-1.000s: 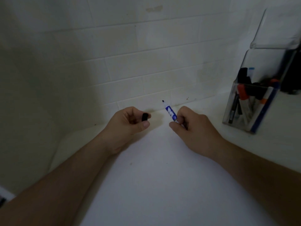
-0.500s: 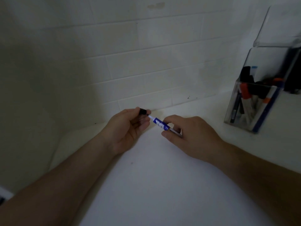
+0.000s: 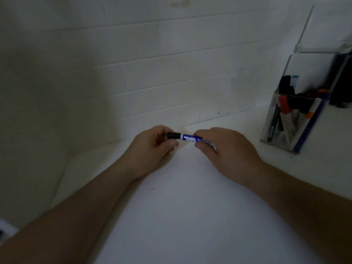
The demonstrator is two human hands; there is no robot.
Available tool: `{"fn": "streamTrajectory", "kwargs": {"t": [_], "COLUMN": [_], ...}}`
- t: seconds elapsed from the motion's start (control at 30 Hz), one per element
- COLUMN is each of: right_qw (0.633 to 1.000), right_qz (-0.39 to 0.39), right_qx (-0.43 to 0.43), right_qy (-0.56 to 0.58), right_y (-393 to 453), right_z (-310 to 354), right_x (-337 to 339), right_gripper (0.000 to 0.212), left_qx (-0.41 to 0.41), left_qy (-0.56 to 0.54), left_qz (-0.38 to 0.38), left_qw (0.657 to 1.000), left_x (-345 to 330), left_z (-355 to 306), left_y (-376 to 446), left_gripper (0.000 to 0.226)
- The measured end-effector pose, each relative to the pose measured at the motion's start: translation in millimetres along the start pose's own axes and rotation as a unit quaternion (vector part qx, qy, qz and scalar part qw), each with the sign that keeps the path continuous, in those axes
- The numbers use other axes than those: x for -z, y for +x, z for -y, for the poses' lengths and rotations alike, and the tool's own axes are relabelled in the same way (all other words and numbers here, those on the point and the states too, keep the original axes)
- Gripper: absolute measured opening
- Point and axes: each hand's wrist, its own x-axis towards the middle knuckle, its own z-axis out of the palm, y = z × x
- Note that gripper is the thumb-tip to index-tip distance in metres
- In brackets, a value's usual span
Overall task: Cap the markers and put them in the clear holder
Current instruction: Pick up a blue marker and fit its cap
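A blue-and-white marker (image 3: 190, 139) lies level between my two hands, just above the white counter. A black cap (image 3: 173, 135) sits over its left end, pinched by the fingers of my left hand (image 3: 152, 149). My right hand (image 3: 224, 151) grips the marker's barrel; the right part of the barrel is hidden under my fingers. The clear holder (image 3: 297, 134) stands at the right, apart from both hands, with several capped markers leaning inside it.
A white tiled wall (image 3: 171, 73) rises close behind my hands. The white counter (image 3: 181, 206) spreads toward me between my forearms. A dark object (image 3: 342, 82) stands behind the holder at the right edge.
The hands came together: the marker swung from pointing up to lying level, and its tip went into the black cap held by the left hand.
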Motion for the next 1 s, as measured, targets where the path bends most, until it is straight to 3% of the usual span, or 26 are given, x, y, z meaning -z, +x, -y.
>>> {"fn": "streamTrajectory", "kwargs": {"t": [0.03,0.1,0.2,0.37,0.63,0.77,0.87,1.0], "right_qw": [1.0,0.998,0.996,0.997,0.996,0.997,0.989,0.989], "right_qz": [-0.009,-0.03,-0.052,-0.043,0.002,0.008,-0.031,0.006], "right_qx": [0.005,0.022,0.025,0.008,0.042,0.033,0.056,0.085], "right_qy": [-0.007,-0.04,-0.062,-0.066,-0.078,-0.064,-0.135,-0.125], "right_y": [0.1,0.5,0.6,1.1,-2.7,-1.4,1.6,2.3], "right_z": [0.3,1.1,-0.9,-6.1,-0.3,0.1,12.9,31.6], "right_x": [0.6,2.0,1.9,-0.5,3.8,5.8,8.1,22.0], "right_gripper": [0.025,0.031,0.033,0.032,0.038,0.037,0.025,0.021], "left_qx": [-0.024,-0.055,-0.08,-0.078,-0.105,-0.109,-0.138,-0.191], "left_qy": [0.092,0.169,0.196,0.202,0.293,0.285,0.244,0.158], "left_qz": [0.001,-0.01,-0.005,0.073,0.057,0.042,0.017,-0.038], "left_qw": [0.995,0.984,0.977,0.974,0.949,0.951,0.96,0.968], "left_x": [0.0,0.9,2.4,-1.3,-10.1,-10.5,-16.7,-21.3], "left_z": [0.7,-2.2,-4.1,-6.4,-1.4,-1.2,-8.3,-20.5], "left_y": [-1.6,-2.7,-0.4,-4.3,-2.2,-3.3,-5.6,-9.9], "left_gripper": [0.005,0.008,0.008,0.021,0.032,0.03,0.031,0.032]}}
